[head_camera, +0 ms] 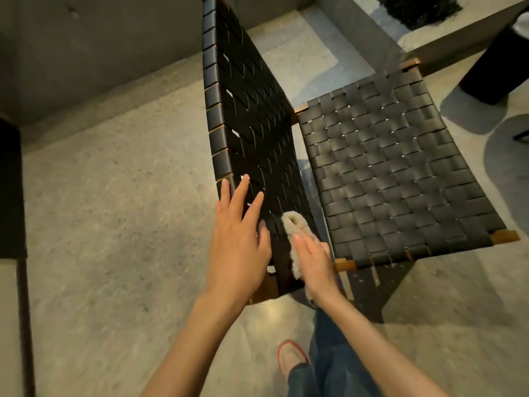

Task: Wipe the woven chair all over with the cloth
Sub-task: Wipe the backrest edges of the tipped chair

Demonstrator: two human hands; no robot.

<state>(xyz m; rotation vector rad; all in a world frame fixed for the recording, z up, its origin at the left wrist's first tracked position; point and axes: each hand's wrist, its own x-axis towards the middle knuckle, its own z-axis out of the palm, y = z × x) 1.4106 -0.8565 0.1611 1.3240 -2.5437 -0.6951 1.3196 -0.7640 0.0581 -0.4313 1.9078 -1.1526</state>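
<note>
The woven chair (pixel 386 173) has black straps on a brown wooden frame, and I look down on it from behind its backrest (pixel 252 116). My left hand (pixel 239 239) rests flat on the near end of the backrest, fingers straight and spread. A fluffy beige cloth (pixel 294 224) lies against the backrest's inner face near the same end. My right hand (pixel 313 265) presses the cloth there with straight fingers. Much of the cloth is hidden under that hand.
The chair stands on a grey speckled floor (pixel 114 224). A grey wall (pixel 100 53) rises at the far left, and a dark block (pixel 11 190) stands at the left edge. A grey bench (pixel 458 32) and a black round leg (pixel 498 67) are at the far right. My foot (pixel 290 359) is below the chair.
</note>
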